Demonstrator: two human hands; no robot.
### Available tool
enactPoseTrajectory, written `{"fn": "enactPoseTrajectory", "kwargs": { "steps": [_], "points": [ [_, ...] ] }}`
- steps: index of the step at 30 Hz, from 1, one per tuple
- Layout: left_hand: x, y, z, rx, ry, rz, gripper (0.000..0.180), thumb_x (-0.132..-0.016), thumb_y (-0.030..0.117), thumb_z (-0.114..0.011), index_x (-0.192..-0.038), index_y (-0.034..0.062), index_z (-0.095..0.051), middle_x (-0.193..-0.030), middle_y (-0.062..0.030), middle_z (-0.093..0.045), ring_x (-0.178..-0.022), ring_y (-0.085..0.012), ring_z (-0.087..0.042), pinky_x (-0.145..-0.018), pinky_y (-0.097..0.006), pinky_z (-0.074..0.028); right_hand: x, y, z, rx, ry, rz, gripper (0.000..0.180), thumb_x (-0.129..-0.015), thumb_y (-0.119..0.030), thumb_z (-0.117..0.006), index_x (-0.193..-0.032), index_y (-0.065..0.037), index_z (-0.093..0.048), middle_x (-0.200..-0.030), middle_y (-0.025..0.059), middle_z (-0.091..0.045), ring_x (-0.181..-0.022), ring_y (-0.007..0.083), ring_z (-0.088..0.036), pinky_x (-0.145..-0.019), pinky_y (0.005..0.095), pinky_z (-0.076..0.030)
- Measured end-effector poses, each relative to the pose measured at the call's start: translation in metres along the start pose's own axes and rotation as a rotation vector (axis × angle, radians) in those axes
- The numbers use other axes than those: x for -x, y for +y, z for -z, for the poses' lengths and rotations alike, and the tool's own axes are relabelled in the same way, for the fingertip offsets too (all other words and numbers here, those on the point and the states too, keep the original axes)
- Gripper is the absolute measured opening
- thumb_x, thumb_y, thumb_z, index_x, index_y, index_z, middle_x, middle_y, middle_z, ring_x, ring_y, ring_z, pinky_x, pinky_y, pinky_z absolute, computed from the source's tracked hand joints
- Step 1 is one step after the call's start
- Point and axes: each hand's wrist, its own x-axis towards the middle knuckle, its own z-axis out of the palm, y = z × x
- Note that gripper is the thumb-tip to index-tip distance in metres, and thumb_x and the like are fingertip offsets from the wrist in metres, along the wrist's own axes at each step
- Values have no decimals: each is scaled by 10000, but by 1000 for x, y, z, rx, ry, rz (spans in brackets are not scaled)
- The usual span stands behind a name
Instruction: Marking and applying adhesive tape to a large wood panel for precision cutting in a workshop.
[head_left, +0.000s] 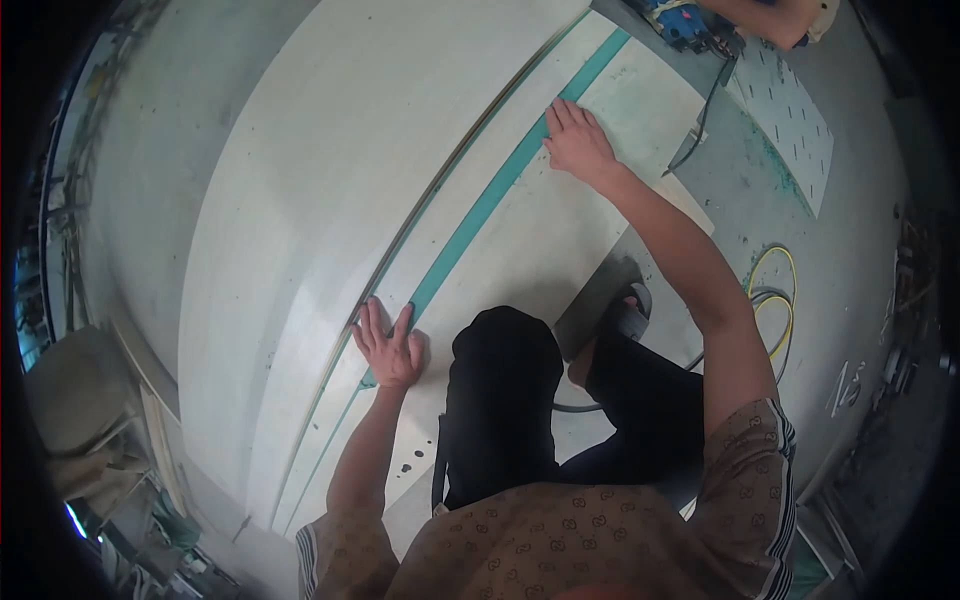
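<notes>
One green strip (463, 232) beneath both hands (582, 148)

A brown short-sleeved shirt (560, 540), printed all over with small dark repeating emblems; cuffs (784, 475) banded in black and white stripes; plain black trousers (505, 400); an open-toed slide sandal (634, 320).

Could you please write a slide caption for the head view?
Left hand and right hand rest along a green strip on a pale board.
</notes>
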Motion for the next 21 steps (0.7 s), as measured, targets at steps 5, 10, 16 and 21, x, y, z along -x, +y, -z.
{"fn": "enactPoseTrajectory", "kwargs": {
  "steps": [5,10,16,21],
  "points": [
    [2,-1,-3,-25,0,-23,489,-889,355,-495,-1372,285,-537,-1583,-208,-207,-1462,-419,-168,-1162,-606,-82,7,-27,7,46,-54,78,633,-848,-356,-668,-1274,86,-516,-1357,234,-476,-1222,317,-466,-1028,404,-403],
    [3,1,0,-30,-2,-15,504,-878,349,-506,-1378,294,-527,-1580,-211,-212,-1458,-425,-176,-1158,-610,-96,20,-59,14,78,-77,128,632,-838,-345,-676,-1259,96,-509,-1325,263,-505,-1212,339,-496,-1017,397,-435],
    [2,0,-2,-1,-4,-8,514,-869,363,-534,-1381,309,-519,-1572,-213,-225,-1455,-431,-184,-1153,-629,-99,30,-85,21,83,-91,221,596,-839,-319,-675,-1244,86,-510,-1317,272,-509,-1222,346,-495,-990,410,-456],
    [1,1,3,55,4,2,507,-873,365,-539,-1378,320,-519,-1575,-205,-217,-1452,-430,-190,-1148,-639,-102,38,-99,41,-28,-15,391,492,-849,-295,-647,-1201,38,-563,-1249,223,-559,-1145,306,-534,-947,387,-461]
  ]
}}
